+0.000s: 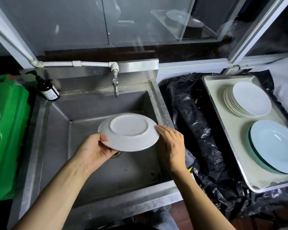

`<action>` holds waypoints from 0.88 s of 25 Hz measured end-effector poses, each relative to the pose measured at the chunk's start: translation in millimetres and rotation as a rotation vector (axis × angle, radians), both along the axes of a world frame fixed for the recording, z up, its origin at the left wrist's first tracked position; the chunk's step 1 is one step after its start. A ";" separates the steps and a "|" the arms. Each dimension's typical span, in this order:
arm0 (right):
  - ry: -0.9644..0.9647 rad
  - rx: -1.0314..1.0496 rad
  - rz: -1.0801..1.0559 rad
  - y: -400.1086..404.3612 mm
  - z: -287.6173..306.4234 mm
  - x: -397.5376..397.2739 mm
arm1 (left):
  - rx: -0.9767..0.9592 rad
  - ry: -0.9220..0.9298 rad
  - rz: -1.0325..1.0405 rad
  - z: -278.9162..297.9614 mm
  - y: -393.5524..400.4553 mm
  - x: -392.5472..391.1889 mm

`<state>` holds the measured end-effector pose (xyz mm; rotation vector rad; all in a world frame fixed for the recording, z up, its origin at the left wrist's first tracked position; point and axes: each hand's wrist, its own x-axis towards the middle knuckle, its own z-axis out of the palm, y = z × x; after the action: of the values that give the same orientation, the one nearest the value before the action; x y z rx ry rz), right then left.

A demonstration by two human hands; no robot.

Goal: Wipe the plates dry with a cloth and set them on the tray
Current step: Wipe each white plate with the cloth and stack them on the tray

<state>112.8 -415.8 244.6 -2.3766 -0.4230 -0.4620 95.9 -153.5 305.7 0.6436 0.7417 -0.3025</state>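
White plate (129,131) held underside-up over the sink (96,163). Left hand (96,150) pinches its near-left rim; right hand (170,143) rests straight-fingered on its right rim. No cloth visible. Step: mid-handling, probably before transfer. Next: carry right to tray (226,130), beside small stack (247,99).

White plate (129,132), pale blue plates (275,146), green bin (8,130), black plastic sheet (194,122), steel-grey sink (93,103).

Your two hands hold a plate (129,132) upside down over the sink (96,165). The tap (115,85) stands behind it, a pump bottle (47,90) at the back left corner. To your right a tray (223,130) carries two plate stacks, one (249,99) behind the other (274,146).
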 end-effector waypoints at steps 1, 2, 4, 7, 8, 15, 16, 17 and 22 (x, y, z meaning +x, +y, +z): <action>-0.025 0.004 0.023 -1.0 4.4 1.5 | -0.014 -0.002 0.015 1.0 2.0 1.3; -0.053 0.014 0.036 -1.8 9.4 3.5 | -0.029 -0.005 0.019 2.4 3.8 3.8; -0.094 0.029 0.020 -2.4 19.1 6.3 | -0.090 -0.024 -0.019 4.1 6.4 9.4; -0.114 0.011 -0.108 -3.8 32.1 5.5 | -0.144 -0.033 -0.177 5.8 0.1 20.5; -0.080 0.035 -0.168 -4.8 34.5 4.5 | -0.134 -0.021 -0.220 6.1 -6.0 24.9; 0.225 0.522 -0.537 -65.0 44.3 1.7 | 0.700 -0.144 -0.302 -3.9 -64.1 53.4; 0.255 0.575 -0.556 -77.9 45.5 2.5 | 0.746 -0.216 -0.342 -0.9 -75.5 57.6; 0.277 0.610 -0.573 -92.6 46.9 4.6 | 0.755 -0.294 -0.393 3.0 -91.4 63.1; 0.310 0.700 -0.670 -173.3 47.5 27.4 | 0.826 -0.442 -0.485 19.3 -187.6 101.4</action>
<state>140.1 -589.1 292.1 -1.7907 0.6106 -0.4263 197.3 -341.1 325.1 1.6254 0.2447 -0.2749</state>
